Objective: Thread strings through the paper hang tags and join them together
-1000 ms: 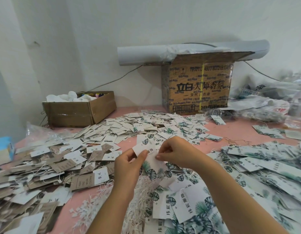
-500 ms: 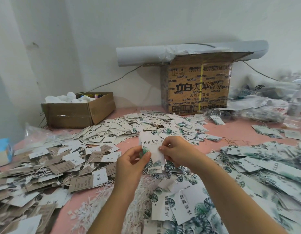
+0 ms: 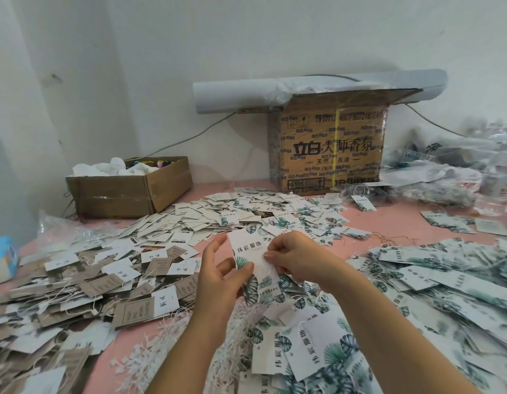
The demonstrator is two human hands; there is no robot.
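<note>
A pink tabletop (image 3: 389,223) meets a white wall (image 3: 246,38). On it stand a printed carton (image 3: 332,149) and a low open box (image 3: 127,194), amid heaps of loose tags (image 3: 445,280) and a tangle of white strings (image 3: 161,345). One hang tag (image 3: 251,251), white with green leaf print and dark characters, is held upright above the heaps. The left hand (image 3: 218,277) grips its lower left edge under the thumb, fingers loosely spread. The right hand (image 3: 298,257), fingers curled, pinches its right edge.

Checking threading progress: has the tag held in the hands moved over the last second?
Yes. The held tag has turned upright, its top edge a little nearer the printed carton.
</note>
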